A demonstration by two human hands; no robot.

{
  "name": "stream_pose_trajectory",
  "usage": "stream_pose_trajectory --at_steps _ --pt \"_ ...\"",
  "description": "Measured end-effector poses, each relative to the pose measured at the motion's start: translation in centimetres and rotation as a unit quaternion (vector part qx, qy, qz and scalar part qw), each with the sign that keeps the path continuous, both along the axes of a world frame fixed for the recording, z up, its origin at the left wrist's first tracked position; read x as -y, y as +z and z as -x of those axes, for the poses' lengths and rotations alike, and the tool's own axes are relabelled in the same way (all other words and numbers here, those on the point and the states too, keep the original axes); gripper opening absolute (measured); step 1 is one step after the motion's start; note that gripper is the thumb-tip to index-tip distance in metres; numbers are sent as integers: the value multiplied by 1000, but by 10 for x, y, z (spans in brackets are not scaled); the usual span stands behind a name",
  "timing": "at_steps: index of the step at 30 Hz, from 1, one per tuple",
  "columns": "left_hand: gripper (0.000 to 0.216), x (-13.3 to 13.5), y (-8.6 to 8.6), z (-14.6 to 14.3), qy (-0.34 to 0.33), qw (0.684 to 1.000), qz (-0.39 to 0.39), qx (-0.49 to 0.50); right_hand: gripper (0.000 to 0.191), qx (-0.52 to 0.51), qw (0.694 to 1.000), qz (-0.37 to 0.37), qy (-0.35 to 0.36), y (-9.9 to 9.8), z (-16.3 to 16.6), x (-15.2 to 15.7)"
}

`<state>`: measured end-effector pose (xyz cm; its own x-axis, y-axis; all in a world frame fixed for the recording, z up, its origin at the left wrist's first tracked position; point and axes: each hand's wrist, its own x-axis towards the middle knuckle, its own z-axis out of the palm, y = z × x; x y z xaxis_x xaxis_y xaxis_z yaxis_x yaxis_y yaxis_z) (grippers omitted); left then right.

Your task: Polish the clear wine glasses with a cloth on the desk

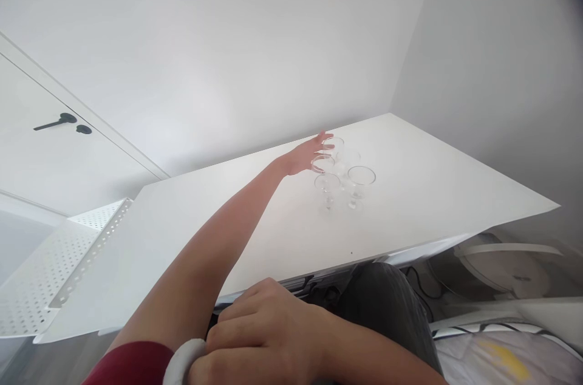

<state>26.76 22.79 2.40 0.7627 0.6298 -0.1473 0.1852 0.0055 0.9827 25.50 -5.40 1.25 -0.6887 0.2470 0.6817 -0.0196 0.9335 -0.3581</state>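
My left hand [314,153] reaches across the white table with its fingers spread, at the left side of a group of clear stemmed glasses. Its fingers lie against or just behind the rims of the nearest glass [323,163] and the back glass [334,144]; whether they touch is hard to tell. Toward the front of the group stand two more glasses, one on the left [328,183] and one on the right [362,175]. Close to me, my right hand [268,336] is closed, its fingers curled beside a thick white band [184,361] at the red sleeve [136,364]. What it grips is hidden.
The white table [428,184] runs along a wall, with a corner at the right. A perforated white rack [68,263] adjoins its left end. A door with a black handle [54,121] is at the far left. Cables [419,288] and a round-rimmed object [501,272] lie below right.
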Motion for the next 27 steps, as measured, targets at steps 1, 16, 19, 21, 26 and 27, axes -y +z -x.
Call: stream_pose_trajectory --at_steps 1,16,19,21,26,27 --pt "62 1 -2 4 38 999 -26 -2 18 4 1000 7 0 1 -3 0" --pt "53 95 -76 163 271 748 -361 -488 24 198 966 145 -87 -33 -3 -72" --pt "53 94 -77 160 274 742 -366 -490 21 206 949 182 -155 -49 1 -80" --pt "54 93 -77 160 272 743 -367 -490 20 210 942 190 -181 -54 5 -81" --pt "53 93 -78 163 271 740 -367 -494 23 259 928 186 -195 -51 10 -78" --pt "53 93 -78 163 271 738 -367 -498 23 269 924 185 -197 -50 11 -78"
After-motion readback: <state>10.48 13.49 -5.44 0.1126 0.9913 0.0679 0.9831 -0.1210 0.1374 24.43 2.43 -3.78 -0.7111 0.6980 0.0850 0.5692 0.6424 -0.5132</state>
